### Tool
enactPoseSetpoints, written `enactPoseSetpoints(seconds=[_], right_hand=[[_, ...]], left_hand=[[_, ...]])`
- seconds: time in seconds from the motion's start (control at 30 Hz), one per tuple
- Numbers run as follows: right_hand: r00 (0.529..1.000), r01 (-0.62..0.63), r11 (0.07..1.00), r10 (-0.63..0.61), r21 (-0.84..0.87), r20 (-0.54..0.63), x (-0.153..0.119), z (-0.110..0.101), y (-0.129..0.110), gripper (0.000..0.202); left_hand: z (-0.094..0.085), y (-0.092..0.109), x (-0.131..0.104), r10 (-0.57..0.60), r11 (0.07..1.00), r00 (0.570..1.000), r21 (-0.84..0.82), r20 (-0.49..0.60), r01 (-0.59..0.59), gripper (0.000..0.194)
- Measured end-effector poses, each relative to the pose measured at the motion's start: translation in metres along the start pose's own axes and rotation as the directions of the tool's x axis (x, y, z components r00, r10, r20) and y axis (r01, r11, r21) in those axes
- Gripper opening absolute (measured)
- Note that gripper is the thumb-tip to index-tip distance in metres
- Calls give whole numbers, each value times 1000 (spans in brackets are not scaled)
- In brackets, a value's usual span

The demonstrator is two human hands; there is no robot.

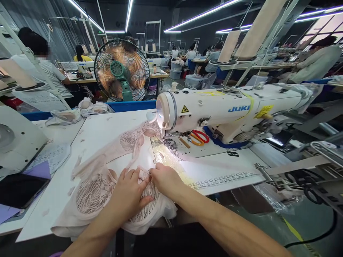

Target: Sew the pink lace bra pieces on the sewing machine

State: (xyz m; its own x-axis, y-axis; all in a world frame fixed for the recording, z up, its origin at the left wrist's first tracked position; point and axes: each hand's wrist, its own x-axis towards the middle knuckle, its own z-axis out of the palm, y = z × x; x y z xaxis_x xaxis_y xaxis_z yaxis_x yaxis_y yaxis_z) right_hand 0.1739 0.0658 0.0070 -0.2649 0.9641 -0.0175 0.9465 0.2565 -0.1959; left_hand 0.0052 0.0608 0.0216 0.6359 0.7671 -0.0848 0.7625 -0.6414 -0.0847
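Lying under left hand (131, 191): lace garment (93, 194) (pale), right hand (164, 180) touching.

The white desk (102, 123) bears pale lace garments (91, 196) left of centre, a sewing machine (209, 107) right of centre.

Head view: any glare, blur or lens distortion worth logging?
Head view: glare beneath the sewing machine's needle end; ceiling tube overexposed; fan blades motion-blurred; thread cone stretched and slanted near the edge; left hand and right hand reasonably clear.
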Motion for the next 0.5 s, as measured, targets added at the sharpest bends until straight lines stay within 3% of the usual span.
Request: enactPoseSetpoints(seconds=[0.1,0.17,0.2,0.27,0.33,0.4,0.5], right_hand=[[999,-45,998,44,37,20,-14,-12,3,19],[996,-64,979,76,195,-55,-30,-16,0,18],[991,-63,939,98,339,-88,-40,-14,-4,17],[987,-33,771,127,636,-103,-59,-4,-13,16],[991,-9,632,111,775,-79,-74,13,-21,16],[989,32,622,93,782,-114,-82,28,-23,14],[987,93,697,32,711,-160,-82,35,-17,21]], left_hand=[[0,1,-2,0,1000,1000,13,-12,0,61],[2,0,-3,-17,1000,999,18,-32,17,59],[2,-2,-3,-30,999,998,25,-49,31,57],[3,-6,-2,-44,998,996,44,-82,48,55],[3,-11,0,-22,998,997,49,-72,26,54],[1,-15,1,3,1000,1000,12,-20,-3,56],[-2,-16,-3,-31,998,999,-61,34,33,58]])
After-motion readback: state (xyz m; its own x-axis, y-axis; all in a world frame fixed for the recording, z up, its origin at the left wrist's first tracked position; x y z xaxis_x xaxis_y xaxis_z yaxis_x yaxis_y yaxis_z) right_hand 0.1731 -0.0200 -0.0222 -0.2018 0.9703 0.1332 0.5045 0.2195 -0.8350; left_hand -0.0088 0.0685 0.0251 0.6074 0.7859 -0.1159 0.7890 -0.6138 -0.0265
